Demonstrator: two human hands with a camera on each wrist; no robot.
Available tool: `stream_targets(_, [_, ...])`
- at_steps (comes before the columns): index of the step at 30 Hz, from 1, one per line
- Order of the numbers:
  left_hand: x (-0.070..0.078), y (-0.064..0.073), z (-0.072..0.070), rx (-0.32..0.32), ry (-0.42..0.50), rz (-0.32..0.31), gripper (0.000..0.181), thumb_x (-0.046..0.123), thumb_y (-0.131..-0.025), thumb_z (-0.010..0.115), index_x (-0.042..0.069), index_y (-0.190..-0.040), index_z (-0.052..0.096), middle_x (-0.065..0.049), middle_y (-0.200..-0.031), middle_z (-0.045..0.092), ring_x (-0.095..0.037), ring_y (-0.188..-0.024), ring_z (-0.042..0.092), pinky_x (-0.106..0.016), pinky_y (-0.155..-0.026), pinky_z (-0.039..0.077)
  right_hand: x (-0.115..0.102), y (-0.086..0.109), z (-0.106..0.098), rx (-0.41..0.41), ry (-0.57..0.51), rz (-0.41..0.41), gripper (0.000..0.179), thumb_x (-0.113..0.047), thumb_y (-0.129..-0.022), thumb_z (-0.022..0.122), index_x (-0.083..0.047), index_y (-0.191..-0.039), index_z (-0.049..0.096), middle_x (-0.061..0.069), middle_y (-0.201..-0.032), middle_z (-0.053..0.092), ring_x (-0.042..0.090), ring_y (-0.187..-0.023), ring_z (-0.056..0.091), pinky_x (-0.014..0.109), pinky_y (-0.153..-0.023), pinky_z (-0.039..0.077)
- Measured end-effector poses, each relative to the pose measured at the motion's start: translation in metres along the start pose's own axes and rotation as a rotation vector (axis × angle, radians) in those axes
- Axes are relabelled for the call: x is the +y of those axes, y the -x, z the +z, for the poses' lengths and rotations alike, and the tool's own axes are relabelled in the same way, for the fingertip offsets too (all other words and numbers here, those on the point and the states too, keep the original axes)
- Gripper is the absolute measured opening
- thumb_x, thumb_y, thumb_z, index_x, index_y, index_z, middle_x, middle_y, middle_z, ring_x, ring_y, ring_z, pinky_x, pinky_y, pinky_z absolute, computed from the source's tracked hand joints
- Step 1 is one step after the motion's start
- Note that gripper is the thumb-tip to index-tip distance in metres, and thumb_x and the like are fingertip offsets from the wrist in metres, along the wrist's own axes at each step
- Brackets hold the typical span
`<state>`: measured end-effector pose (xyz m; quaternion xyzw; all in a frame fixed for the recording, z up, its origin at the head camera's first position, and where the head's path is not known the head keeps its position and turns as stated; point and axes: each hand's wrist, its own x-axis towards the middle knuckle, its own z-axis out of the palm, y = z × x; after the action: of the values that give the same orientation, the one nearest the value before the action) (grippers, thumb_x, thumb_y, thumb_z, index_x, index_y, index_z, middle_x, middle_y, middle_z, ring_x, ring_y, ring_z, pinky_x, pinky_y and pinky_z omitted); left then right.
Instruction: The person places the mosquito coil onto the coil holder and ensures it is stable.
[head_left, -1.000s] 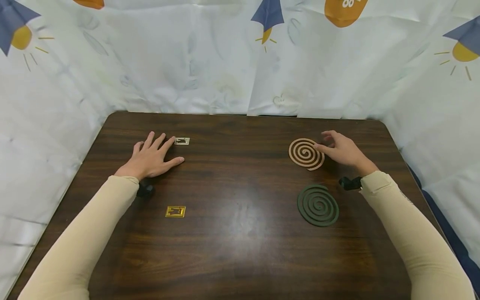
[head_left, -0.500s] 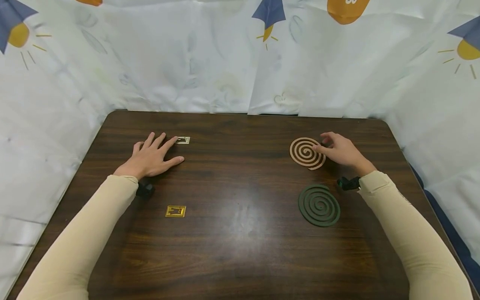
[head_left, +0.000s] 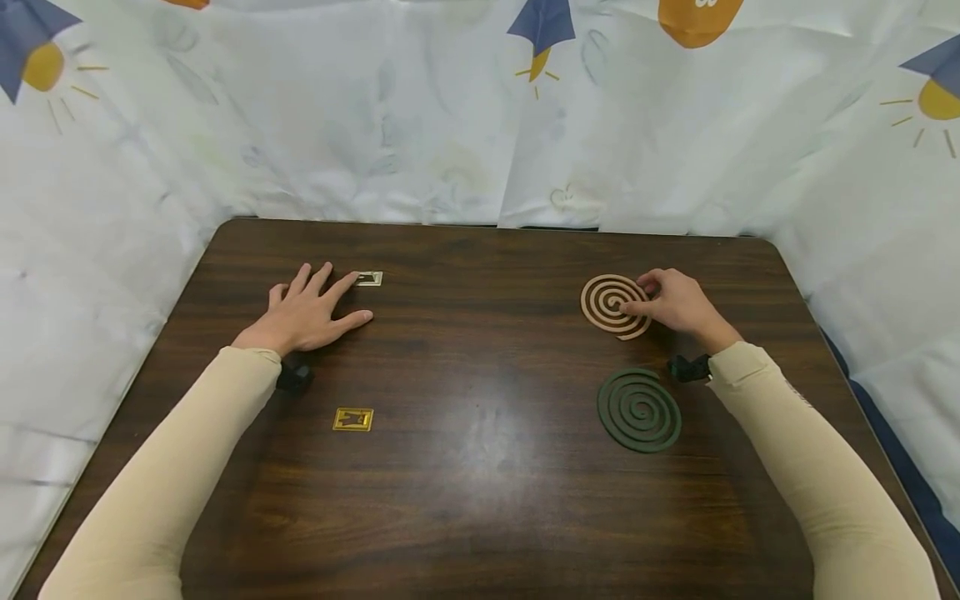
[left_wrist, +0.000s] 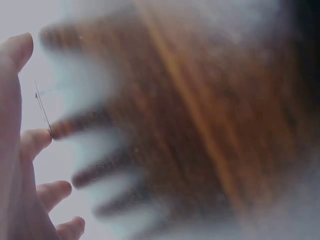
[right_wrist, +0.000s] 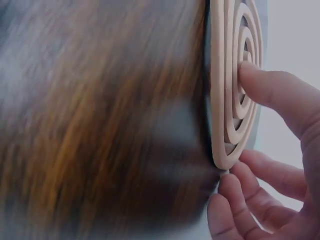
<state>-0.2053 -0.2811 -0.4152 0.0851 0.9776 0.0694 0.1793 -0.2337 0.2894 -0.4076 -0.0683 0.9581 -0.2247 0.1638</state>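
In the head view, a tan mosquito coil (head_left: pixel 606 310) lies at the far right of the table. My right hand (head_left: pixel 678 307) grips it, thumb on the spiral near its centre and fingers at the right rim. The right wrist view shows the thumb on the face of the coil (right_wrist: pixel 217 100) and the curled fingertips (right_wrist: pixel 229 186) by its edge. My left hand (head_left: pixel 300 318) lies spread on the far left, its index fingertip touching a small silver metal coil stand (head_left: pixel 374 279) and covering its left end. In the left wrist view the stand appears as a thin upright sliver (left_wrist: pixel 43 111).
A green mosquito coil (head_left: pixel 637 412) lies nearer me on the right. A gold metal stand (head_left: pixel 352 419) lies nearer me on the left. The dark wooden table (head_left: pixel 480 350) is bounded by a white printed curtain (head_left: pixel 435 125) at the back and sides.
My right hand has shifted left over the tan coil, its thumb now closer to the centre. The left index finger has slid slightly further onto the silver stand.
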Motion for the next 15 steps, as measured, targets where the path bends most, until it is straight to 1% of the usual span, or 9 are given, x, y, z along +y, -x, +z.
stream_targets(3, [0.0011, -0.0006, -0.0004, -0.010, 0.006, -0.011, 0.097, 0.085, -0.094, 0.031, 0.029, -0.169, 0.006, -0.027, -0.174, -0.001, -0.057, -0.157, -0.005, -0.082, -0.112, 0.010, -0.0011, 0.0004, 0.0003, -0.005, -0.028, 0.024, 0.073, -0.047, -0.095, 0.073, 0.005, -0.141, 0.049, 0.028, -0.131, 0.055, 0.042, -0.114, 0.057, 0.056, -0.092, 0.049])
stream_targets(8, [0.0029, -0.0001, -0.0007, -0.019, 0.004, -0.022, 0.100, 0.088, -0.092, 0.032, 0.030, -0.169, 0.004, -0.028, -0.173, -0.002, -0.060, -0.156, -0.002, -0.085, -0.110, 0.011, -0.0033, -0.0001, 0.0008, -0.008, -0.097, 0.057, 0.072, -0.046, -0.093, 0.076, 0.001, -0.136, 0.043, 0.026, -0.131, 0.052, 0.040, -0.109, 0.056, 0.050, -0.086, 0.049])
stream_targets(12, [0.0043, 0.0003, 0.0003, -0.022, 0.009, -0.025, 0.102, 0.088, -0.092, 0.034, 0.029, -0.169, 0.003, -0.029, -0.173, -0.003, -0.061, -0.156, -0.001, -0.085, -0.111, 0.011, -0.0051, -0.0009, 0.0015, -0.017, -0.140, 0.074, 0.076, -0.043, -0.092, 0.077, 0.003, -0.141, 0.041, 0.025, -0.129, 0.052, 0.038, -0.108, 0.055, 0.049, -0.087, 0.049])
stream_targets(15, [0.0052, 0.0004, 0.0012, -0.023, 0.012, -0.028, 0.102, 0.087, -0.092, 0.034, 0.028, -0.169, 0.003, -0.030, -0.172, -0.003, -0.062, -0.155, -0.002, -0.084, -0.112, 0.011, -0.0062, -0.0007, 0.0014, -0.032, -0.156, 0.087, 0.081, -0.042, -0.092, 0.077, 0.004, -0.148, 0.039, 0.026, -0.131, 0.052, 0.039, -0.112, 0.055, 0.052, -0.091, 0.049])
